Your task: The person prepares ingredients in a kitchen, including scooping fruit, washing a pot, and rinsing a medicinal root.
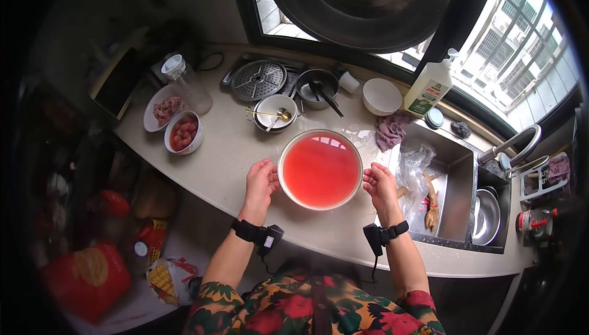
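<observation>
A wide, pale-rimmed bowl (287, 195) full of clear red liquid is level in front of me, over the front part of the counter. My left hand (260, 183) grips its left side, fingers curled at the rim. On the opposite side my right hand (381, 183) holds the bowl in the same way, fingertips right at the rim. The undersides of the bowl and some fingertips are hidden.
A white bowl of reddish round pieces (184, 134) and a bowl of raw meat (165, 111) stand left. Behind are a pot with spoon (275, 114), saucepan (317, 88) and white bowl (381, 96). A sink (457, 181) with plastic bag (415, 169) lies right.
</observation>
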Available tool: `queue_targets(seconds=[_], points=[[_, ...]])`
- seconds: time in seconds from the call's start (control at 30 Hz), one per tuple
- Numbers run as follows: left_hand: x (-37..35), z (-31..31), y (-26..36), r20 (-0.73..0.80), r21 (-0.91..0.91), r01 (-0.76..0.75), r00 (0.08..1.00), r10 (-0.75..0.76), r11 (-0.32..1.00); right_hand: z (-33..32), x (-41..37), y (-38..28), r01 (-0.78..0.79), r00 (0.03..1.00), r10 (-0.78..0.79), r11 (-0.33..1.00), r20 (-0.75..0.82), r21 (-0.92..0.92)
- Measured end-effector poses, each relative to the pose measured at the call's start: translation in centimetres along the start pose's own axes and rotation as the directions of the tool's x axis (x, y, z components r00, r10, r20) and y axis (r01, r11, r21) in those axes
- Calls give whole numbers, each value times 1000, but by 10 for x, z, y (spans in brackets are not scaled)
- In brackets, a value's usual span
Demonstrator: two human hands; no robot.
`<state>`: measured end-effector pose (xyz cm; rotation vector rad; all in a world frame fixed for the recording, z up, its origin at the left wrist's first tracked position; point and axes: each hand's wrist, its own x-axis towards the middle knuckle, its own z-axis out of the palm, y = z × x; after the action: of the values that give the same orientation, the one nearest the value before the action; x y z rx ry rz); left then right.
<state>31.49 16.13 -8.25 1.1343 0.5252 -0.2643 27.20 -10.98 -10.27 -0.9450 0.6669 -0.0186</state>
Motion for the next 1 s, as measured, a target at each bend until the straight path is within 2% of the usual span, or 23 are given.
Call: queue_targets(seconds=[0.07,0.13,0.2,0.3,0.67,1.0], points=[[8,-3,1,-13,-3,34,999,-34,999,-3,10,3,-14,1000,14,1000,-5,-3],[14,-8,-3,56,-34,52,997,-50,998,-5,12,6,-34,999,34,999,-11,-9],[14,-6,-3,30,-28,69,997,-68,997,-3,13,4,-93,995,94,994,-18,65],[17,-4,0,2,-7,89,996,-89,996,-3,17,5,-105,993,108,993,-49,58],[23,-10,0,-30,-62,106,994,-108,992,10,9,-3,-83,996,81,994,-24,-65],[32,-41,17,-22,-25,116,993,-116,993,38,-4,16,-106,994,105,992,-20,-68]])
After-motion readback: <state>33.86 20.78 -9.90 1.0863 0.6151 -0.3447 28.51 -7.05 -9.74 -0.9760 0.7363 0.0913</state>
